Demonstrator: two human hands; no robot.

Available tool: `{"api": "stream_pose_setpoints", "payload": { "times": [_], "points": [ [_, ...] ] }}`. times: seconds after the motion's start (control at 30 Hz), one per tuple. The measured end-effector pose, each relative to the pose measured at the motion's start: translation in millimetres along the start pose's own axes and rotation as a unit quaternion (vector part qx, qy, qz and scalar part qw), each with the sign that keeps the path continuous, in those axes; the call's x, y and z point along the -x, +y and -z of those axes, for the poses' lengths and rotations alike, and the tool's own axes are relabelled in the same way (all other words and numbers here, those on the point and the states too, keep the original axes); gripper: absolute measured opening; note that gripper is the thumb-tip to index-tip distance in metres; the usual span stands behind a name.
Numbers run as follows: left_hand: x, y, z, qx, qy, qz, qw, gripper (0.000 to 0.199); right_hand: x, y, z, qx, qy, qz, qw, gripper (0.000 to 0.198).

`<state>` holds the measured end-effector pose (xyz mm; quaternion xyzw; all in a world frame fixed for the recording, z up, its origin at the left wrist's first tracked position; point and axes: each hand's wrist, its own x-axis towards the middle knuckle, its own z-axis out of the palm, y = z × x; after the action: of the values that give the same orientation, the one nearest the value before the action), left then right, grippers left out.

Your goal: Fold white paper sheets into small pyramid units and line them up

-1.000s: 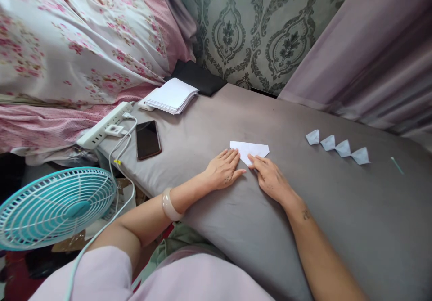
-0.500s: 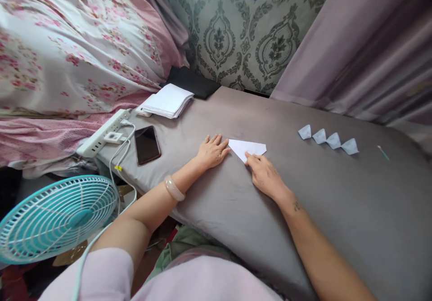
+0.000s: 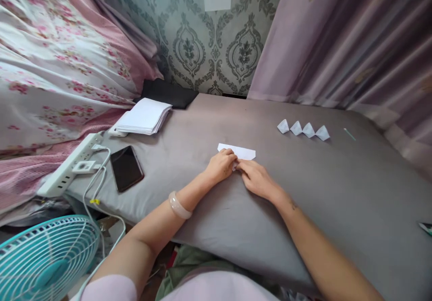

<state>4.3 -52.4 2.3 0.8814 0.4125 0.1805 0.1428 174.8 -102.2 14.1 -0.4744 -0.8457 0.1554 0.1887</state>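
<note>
"Where are the two hands?"

"Close together over the gray cloth-covered surface [image 3: 202, 229]. The left hand [image 3: 221, 165] and the right hand [image 3: 258, 178] meet at the near edge of a folded white paper [image 3: 245, 152]."

"Are they gripping it?"

"The left hand's fingers curl over the near side and the right hand's fingers reach in beside them, touching it. A small bit of white shows between the hands. Whether either one pinches the paper, I can't tell; the fingertips are hidden."

"And the paper itself?"

"It lies in front of the person, its far part showing as a strip with an angled corner at the right."

"What stands around it?"

"Well off to the right, four small folded paper pieces [image 3: 308, 130] sit in a row, with a thin pale stick [image 3: 349, 134] past them. To the left lie a smartphone [image 3: 127, 169] with a dark screen, a stack of white paper [image 3: 145, 115] and a white power strip [image 3: 67, 170] with a charger [image 3: 84, 167] plugged in."

"Anything lower down?"

"A turquoise fan [image 3: 50, 265] at bottom left, and a pale bangle [image 3: 178, 205] on the left forearm."
</note>
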Motion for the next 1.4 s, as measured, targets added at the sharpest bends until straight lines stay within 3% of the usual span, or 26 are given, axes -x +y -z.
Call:
{"api": "stream_pose_setpoints", "payload": {
  "times": [0.13,0.33,0.53,0.87,1.07,1.2,1.4],
  "points": [
    [4.5,8.5,3.3,-0.051,-0.022,0.004,0.998,0.030,4.9,35.5,5.9,-0.034,0.026,0.005,0.999,0.037],
    [6.9,10.5,6.6,-0.075,-0.065,-0.016,0.995,0.028,-20.6,47.6,19.8,0.098,0.069,-0.146,0.982,0.028],
    [12.1,2.2,3.6,-0.014,-0.027,-0.024,0.999,0.026,-53.0,44.5,1.2,0.047,0.084,-0.137,0.986,0.033],
    [13.2,1.8,3.4,-0.010,0.000,-0.031,0.999,0.021,-51.2,49.1,-7.6,0.039,0.107,-0.141,0.983,0.028],
    [13.7,2.1,5.4,-0.023,0.001,-0.021,1.000,0.019,-51.6,48.1,-5.9,0.010,0.154,-0.101,0.983,0.017],
    [14.7,1.7,3.4,-0.056,0.002,0.002,0.998,0.021,-50.4,41.3,-0.2,0.017,0.122,-0.089,0.988,0.005],
    [13.8,0.8,2.9,-0.042,0.004,-0.008,0.999,0.023,-47.8,34.1,2.4,0.072,0.061,-0.049,0.994,0.022]
  ]
}}
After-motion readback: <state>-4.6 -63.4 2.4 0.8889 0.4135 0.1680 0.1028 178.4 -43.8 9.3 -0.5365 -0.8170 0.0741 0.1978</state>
